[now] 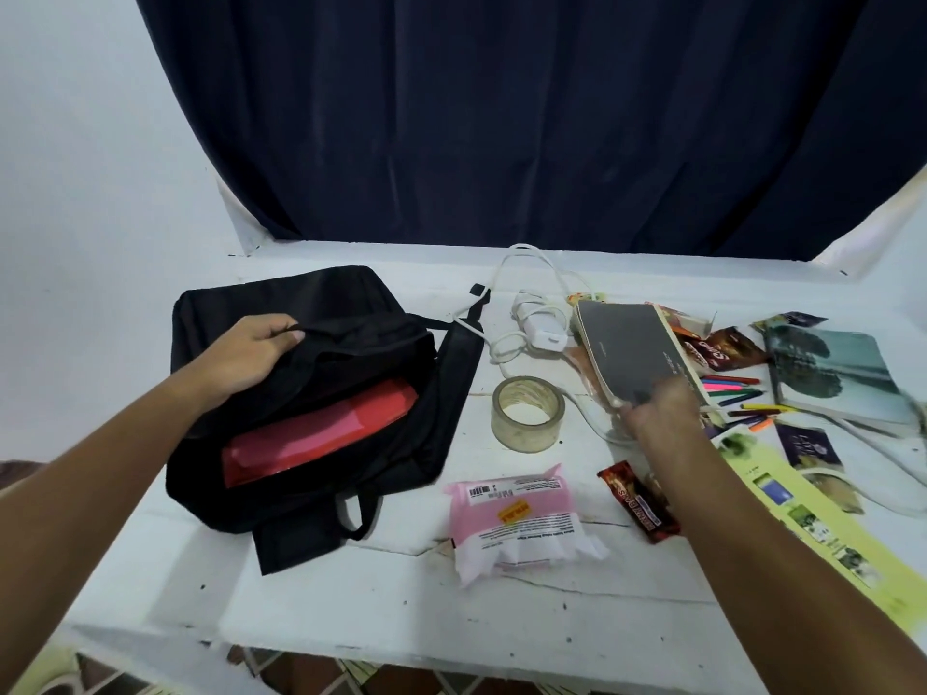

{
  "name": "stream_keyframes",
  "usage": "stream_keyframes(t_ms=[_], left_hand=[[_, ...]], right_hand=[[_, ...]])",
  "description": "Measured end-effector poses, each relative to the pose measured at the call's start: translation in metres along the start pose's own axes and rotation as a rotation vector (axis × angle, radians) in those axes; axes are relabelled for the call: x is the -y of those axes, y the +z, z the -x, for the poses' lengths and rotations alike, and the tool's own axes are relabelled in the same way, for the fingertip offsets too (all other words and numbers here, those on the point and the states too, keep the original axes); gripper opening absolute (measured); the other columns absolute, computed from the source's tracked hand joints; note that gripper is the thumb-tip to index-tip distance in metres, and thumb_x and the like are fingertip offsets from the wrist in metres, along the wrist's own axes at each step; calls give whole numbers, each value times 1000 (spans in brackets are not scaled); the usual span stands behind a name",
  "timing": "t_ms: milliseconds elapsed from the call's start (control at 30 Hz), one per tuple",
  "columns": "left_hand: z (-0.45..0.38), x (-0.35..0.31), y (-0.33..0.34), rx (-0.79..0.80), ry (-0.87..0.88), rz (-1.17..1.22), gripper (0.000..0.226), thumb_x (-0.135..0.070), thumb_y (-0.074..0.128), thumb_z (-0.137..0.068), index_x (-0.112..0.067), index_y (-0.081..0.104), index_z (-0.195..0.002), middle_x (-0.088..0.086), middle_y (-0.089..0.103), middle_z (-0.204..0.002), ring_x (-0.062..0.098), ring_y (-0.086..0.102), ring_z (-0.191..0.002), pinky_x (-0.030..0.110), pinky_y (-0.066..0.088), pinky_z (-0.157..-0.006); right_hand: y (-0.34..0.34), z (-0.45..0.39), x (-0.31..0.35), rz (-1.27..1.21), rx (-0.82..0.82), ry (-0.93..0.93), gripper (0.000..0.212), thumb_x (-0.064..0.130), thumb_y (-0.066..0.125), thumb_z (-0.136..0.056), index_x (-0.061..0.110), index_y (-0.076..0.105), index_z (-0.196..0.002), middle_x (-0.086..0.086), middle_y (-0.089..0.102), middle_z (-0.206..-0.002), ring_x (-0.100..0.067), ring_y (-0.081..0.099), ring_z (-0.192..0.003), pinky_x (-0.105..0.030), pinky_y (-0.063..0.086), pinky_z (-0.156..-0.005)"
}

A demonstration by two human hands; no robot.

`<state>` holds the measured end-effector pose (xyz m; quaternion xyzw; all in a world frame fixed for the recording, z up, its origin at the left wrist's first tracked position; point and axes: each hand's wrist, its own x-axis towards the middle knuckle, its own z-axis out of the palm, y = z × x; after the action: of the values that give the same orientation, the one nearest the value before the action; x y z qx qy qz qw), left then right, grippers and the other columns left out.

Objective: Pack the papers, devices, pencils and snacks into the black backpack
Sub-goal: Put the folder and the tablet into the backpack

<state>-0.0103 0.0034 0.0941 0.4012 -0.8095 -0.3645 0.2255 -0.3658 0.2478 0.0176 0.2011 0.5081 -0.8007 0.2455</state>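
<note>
We hold the black backpack (311, 393) open on the left of the white worktop (401, 609), our left hand (246, 353) gripping the upper lip of its mouth with fingers (286, 333) curled over the fabric, so the red folder (321, 433) already inside shows through the gap. Our right hand (662, 408) reaches across to the dark notebook (632, 348), which lies tilted on the clutter at the right; the hand is blurred, and though it looks to be closing on the book's near edge, we cannot tell how firm the grip is. To do this step well, we judge it best to take the notebook by its near edge, lift it clear of the coloured pencils (737, 393) and snack packets (722, 348) beside it so nothing is dragged along, and keep the mouth pulled wide and high. We should then slide it in flat against the red folder, spine first, so the corners do not catch the zip. The tape roll (526, 413) and the white charger (542, 328) with its cable lie between bag and notebook, so we should carry the book over them rather than sweep across. The pink wipes pack (511, 519), the chocolate bar (637, 499) and the printed papers (812, 524) are not yet packed.
</note>
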Motion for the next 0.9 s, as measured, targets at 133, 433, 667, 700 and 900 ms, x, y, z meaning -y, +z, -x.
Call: stream_keyframes(t_ms=[133, 433, 667, 700, 900], left_hand=[[0, -2, -2, -3, -3, -1, 25, -12, 50, -100, -3, 57, -77, 6, 49, -67, 16, 43, -63, 29, 34, -62], [-2, -1, 1, 13, -26, 18, 23, -12, 50, -100, 2, 58, -83, 9, 51, -71, 19, 44, -68, 29, 35, -62], [-3, -1, 1, 13, -49, 16, 24, -13, 51, -99, -6, 58, -77, 7, 49, -69, 19, 43, -68, 29, 34, -61], [-3, -1, 1, 14, -56, 21, 23, -13, 51, -99, -3, 58, -80, 9, 50, -71, 20, 43, -69, 29, 34, -62], [-7, 0, -3, 23, -99, 70, 24, -16, 52, -99, 7, 57, -92, 11, 52, -79, 22, 46, -76, 31, 36, -70]], right_hand=[[-1, -32, -4, 23, 29, 94, 32, 28, 53, -81, 16, 58, -110, -2, 65, -120, -26, 63, -106, -31, 55, -57], [0, 0, -3, -95, 147, 97, 39, -4, 54, -89, 6, 46, -126, -21, 63, -112, -38, 68, -86, -56, 57, -69], [8, 26, -17, -19, 343, -219, 51, -16, 43, -85, 8, 46, -130, -11, 61, -114, -25, 68, -81, -36, 57, -54], [9, 25, -17, -3, 404, -194, 47, -16, 45, -84, 5, 46, -127, -14, 61, -111, -24, 69, -75, -35, 57, -52], [13, 40, -16, 156, 971, 163, 87, 0, 84, -43, 6, 51, -123, -14, 71, -99, -28, 71, -78, -36, 59, -62]])
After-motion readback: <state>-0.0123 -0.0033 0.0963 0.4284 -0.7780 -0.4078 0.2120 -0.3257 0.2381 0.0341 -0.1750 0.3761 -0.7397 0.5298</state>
